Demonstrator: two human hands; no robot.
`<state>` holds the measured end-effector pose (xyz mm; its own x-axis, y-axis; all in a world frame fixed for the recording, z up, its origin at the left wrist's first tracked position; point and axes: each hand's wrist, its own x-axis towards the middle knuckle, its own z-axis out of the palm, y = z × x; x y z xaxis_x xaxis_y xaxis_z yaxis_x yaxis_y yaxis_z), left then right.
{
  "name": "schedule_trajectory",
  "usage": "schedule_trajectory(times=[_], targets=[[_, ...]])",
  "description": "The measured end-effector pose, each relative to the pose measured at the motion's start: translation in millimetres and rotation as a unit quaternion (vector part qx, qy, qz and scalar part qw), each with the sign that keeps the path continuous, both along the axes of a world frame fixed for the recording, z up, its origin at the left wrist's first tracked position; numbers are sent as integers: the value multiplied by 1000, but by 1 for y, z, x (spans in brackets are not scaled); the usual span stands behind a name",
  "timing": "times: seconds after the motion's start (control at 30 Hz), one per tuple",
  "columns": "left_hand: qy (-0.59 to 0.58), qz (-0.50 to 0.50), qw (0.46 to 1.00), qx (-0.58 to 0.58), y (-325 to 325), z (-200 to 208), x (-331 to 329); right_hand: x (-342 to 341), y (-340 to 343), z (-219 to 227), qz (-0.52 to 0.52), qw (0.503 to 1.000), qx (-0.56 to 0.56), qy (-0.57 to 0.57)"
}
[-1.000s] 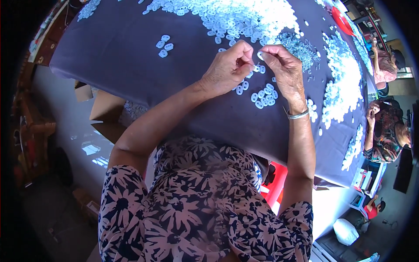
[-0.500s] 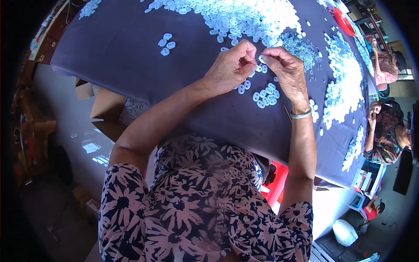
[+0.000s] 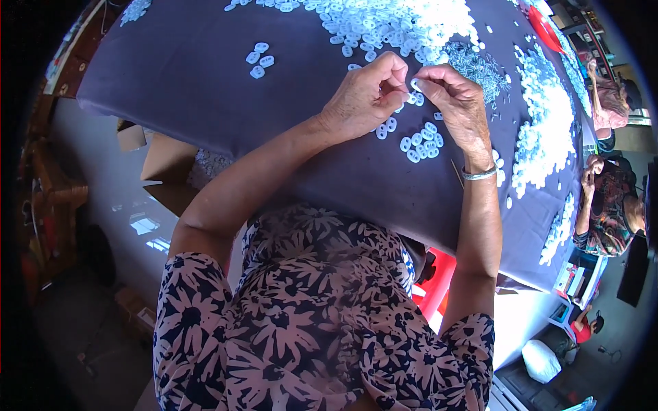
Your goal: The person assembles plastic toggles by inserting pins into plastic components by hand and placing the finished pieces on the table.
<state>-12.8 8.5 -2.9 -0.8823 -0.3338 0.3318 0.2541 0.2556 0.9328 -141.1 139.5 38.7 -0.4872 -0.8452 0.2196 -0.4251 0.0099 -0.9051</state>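
Note:
Over the dark tablecloth [image 3: 205,103], my two hands work close together. My right hand [image 3: 458,103], with a bracelet on its wrist, pinches a small white oval plastic piece [image 3: 415,85] between thumb and finger. My left hand [image 3: 364,94] is closed in a pinch just left of it; whatever sits between its fingertips is too small or hidden to name. Right below the hands lies a small cluster of white two-holed oval pieces [image 3: 423,142]. A few more pieces [image 3: 387,127] rest under my left hand.
A big heap of white pieces [image 3: 391,27] covers the far side, beside a pile of small metallic-looking bits [image 3: 480,72]. Another white heap [image 3: 545,130] spreads rightward, near a red dish [image 3: 545,31]. Cardboard boxes [image 3: 168,157] stand left, below the table. Other people sit at the right.
My right hand has shifted slightly right with the white piece, widening the gap between my hands a little. My left hand keeps its pinch. The whole view has shifted slightly.

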Motion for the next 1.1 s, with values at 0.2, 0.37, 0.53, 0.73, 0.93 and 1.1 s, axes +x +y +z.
schedule_trajectory(times=[0.2,0.37,0.53,0.73,0.93,1.1], targets=[[-2,9,1000,1,0,3,1,2,0,-3,15,1000,13,17],[3,18,1000,-6,0,1,1,8,0,-6,13,1000,-2,5],[5,22,1000,0,1,4,3,8,4,-17,29,999,-20,-10],[-8,-13,999,39,-5,0,2,12,4,-17,-6,992,-7,123],[-41,-81,988,122,-9,5,4,12,8,-17,-3,983,-14,181],[-69,-118,973,186,-15,11,8,18,8,-14,-11,980,-40,195]])
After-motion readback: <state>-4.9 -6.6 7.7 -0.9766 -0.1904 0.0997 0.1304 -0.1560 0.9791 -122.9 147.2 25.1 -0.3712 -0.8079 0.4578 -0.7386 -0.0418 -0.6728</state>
